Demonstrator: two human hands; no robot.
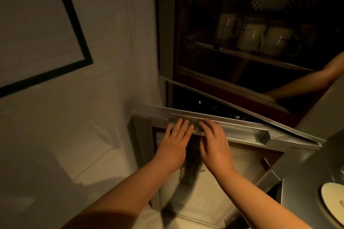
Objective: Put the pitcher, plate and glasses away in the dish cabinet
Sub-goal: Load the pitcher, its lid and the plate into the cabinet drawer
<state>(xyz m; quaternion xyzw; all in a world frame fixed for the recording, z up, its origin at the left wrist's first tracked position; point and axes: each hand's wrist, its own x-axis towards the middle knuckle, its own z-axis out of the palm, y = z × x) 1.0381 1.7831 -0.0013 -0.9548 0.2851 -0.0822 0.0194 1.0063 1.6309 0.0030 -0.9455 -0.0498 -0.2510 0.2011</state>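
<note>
Metal cabinet door (242, 132) tilted open | left hand (175, 145), right hand (214, 145) grips flat on it

Both forearms bare to the frame edge, no sleeves showing; left hand (175, 141) and right hand (214, 143) ungloved, ringless.

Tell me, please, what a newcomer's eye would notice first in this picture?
First, the two bare hands at the centre: the left hand and the right hand lie with straight fingers on the metal top edge of a cabinet door tilted open toward the person. Behind it, in the dark upper cabinet, three white mugs stand on a shelf. A white plate waits on the counter at the lower right.
</note>
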